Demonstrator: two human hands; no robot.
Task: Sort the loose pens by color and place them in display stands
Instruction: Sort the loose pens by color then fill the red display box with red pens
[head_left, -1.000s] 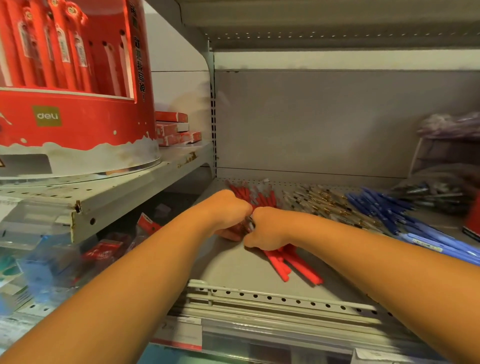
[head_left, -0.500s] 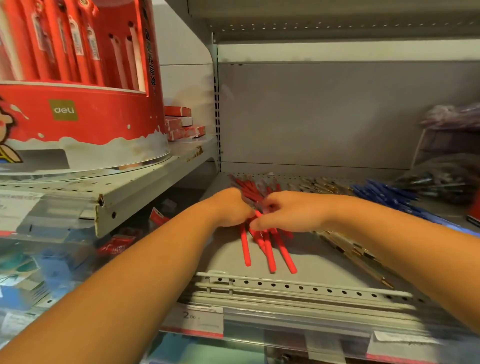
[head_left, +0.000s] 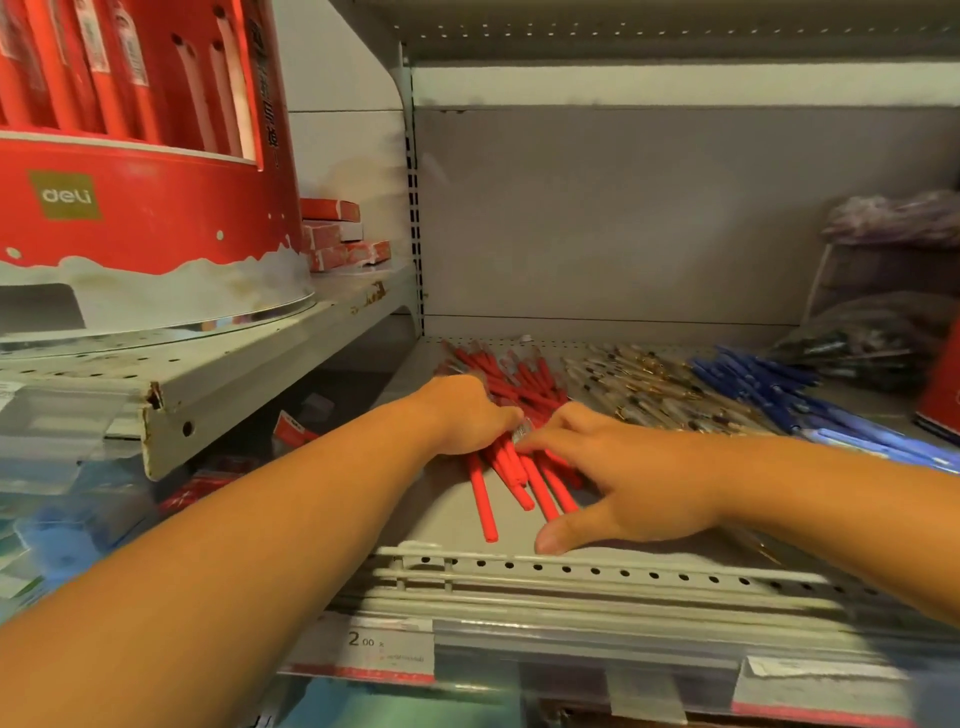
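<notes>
Left hand: my fingers curl over the red pens, gripping the bunch.
Right hand: fingers spread, tips touching the same bunch.
Red pens: fanned on the shelf, left of the blue pens.

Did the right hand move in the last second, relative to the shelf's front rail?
Yes. The right hand has come nearer the perforated front rail, opening flat over the red pens.

red display stand cropped, bagged pens blurred
</notes>
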